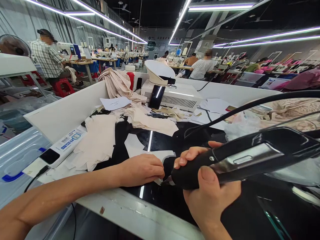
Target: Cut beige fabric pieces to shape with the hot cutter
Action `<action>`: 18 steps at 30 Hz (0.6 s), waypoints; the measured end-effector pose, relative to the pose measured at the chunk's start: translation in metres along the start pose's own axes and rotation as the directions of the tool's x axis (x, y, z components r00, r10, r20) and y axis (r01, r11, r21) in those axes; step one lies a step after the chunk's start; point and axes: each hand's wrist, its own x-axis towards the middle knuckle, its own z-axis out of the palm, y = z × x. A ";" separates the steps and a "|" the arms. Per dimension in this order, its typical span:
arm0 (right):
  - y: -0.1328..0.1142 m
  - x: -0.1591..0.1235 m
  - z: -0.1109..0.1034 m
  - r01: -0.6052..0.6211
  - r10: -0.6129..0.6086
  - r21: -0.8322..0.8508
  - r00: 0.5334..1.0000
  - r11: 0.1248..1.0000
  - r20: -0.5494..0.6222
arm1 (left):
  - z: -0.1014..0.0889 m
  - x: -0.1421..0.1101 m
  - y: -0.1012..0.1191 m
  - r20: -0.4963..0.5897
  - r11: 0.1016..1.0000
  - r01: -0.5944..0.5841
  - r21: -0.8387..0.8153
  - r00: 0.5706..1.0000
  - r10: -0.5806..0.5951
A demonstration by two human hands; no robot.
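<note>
My right hand (210, 190) is wrapped round a black corded hand tool (240, 153) with a silver panel on its side. A small metallic tip at the tool's left end points down beside my left fingertips. My left hand (142, 170) is closed, thumb and fingers pinched on a white cut piece (135, 145), fabric or paper, which lies on the glossy black work surface (160, 136). A corner of that piece shows below my fingers, close to the tip. Whether the tip touches it, I cannot tell.
Beige fabric pieces are stacked at left (97, 136) and at centre (152, 121). A phone (156, 96) leans on a white vented box (172, 95) carrying a white visor (158, 71). A power bank (60, 150) sits left. A thick black cable (250, 105) arches at right.
</note>
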 end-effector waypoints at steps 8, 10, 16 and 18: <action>0.000 0.000 0.001 -0.001 0.001 -0.019 1.000 1.000 -0.005 | -0.007 -0.007 -0.001 0.086 0.998 -0.061 0.025 0.995 0.059; 0.000 0.001 0.001 0.006 -0.006 -0.029 1.000 1.000 -0.007 | -0.009 -0.010 -0.002 0.062 0.995 -0.098 0.031 0.993 0.096; -0.001 0.001 0.003 0.022 -0.023 -0.045 1.000 0.999 -0.017 | -0.012 -0.015 -0.004 0.049 0.978 -0.182 0.099 0.983 0.178; -0.001 0.001 0.003 0.026 -0.027 -0.041 0.999 0.999 -0.021 | -0.012 -0.016 -0.004 0.064 0.969 -0.203 0.139 0.979 0.195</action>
